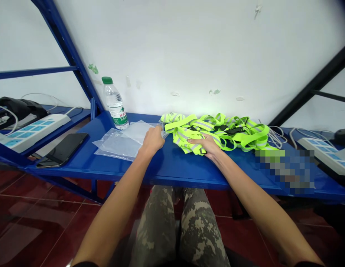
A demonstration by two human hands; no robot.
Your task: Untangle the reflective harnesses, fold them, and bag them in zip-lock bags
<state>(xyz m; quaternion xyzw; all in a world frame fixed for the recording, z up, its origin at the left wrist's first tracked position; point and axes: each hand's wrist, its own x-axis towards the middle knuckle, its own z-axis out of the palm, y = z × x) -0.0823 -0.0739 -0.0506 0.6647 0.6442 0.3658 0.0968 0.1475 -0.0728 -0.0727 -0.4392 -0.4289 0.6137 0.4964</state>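
My left hand (154, 140) is closed in a fist at the right end of some clear plastic bags (116, 142), and a bit of clear plastic shows past its knuckles. Those bags lie flat and overlapping on the blue table (166, 167). Fingers wrapped round it, my right hand (208, 145) grips a folded bundle of neon yellow reflective straps (186, 139) with grey stripes; the thumb is on top. More loose straps (244, 131) with black buckles are heaped behind and to the right. A rolled strap bundle (172, 118) sits at the back, partly under clear plastic.
A water bottle (115, 104) with a green cap stands behind the bags. At left lie a black phone (63, 148) and a white power strip (35, 131). Another power strip (328, 152) and white cables (276, 136) are at right. A white wall (183, 55) rises behind.
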